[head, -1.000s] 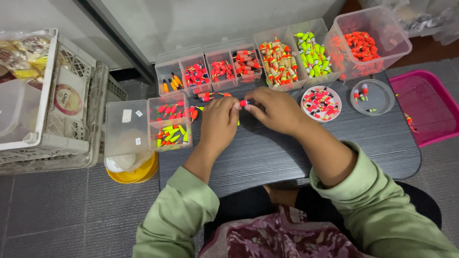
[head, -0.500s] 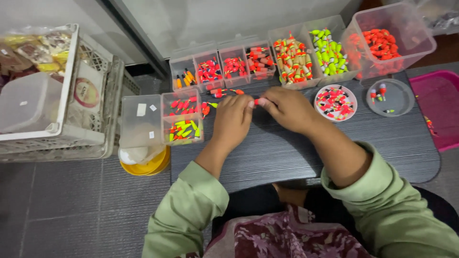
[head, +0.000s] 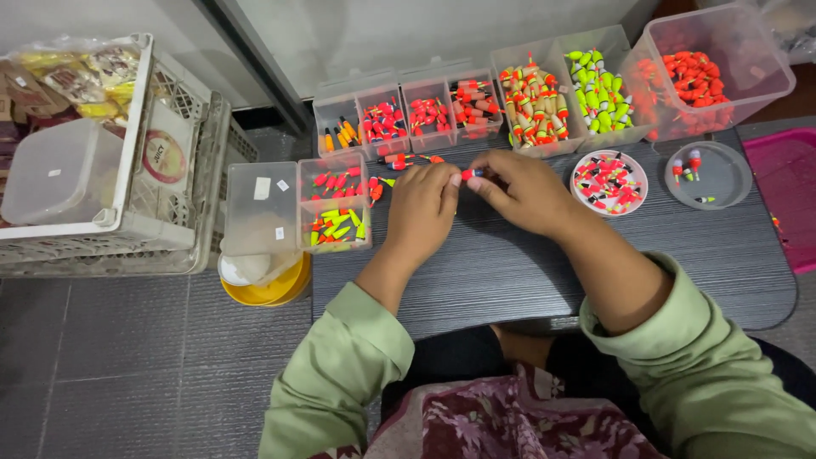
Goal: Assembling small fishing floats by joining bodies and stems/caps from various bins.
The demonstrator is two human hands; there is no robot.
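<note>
Fingertips of both hands meet above the dark grey wood-grain tabletop (head: 527,272), pinched narrow on one small red and orange plastic fishing float (head: 470,173). The left hand (head: 421,208) closes on the float's left end with thumb and forefinger, its other fingers curled under; the right hand (head: 527,191) grips the right end the same way, so the float sits level between them, clear of the table.

Just beyond the fingertips lie a few loose red floats (head: 408,159) on the tabletop. Left of the left hand's fingers stands a small clear plastic compartment box (head: 334,212), one half holding red and yellow-green floats, the other half bare. Right of the right hand sits a round white lid filled with mixed red, black and green floats (head: 609,181), and further right a round clear lid with a few floats (head: 709,174).

Farther out from the fingers, along the table's back edge, runs a row of clear plastic bins of sorted floats (head: 476,106), ending at the right in a large clear tub of red floats (head: 714,68). A magenta plastic tray (head: 786,195) lies at the far right. Off to the far left, a white slatted plastic crate (head: 110,170) stands on the grey tiled floor, with a yellow bowl (head: 263,285) just below the compartment box. Both forearms wear light green sleeves (head: 340,374).
</note>
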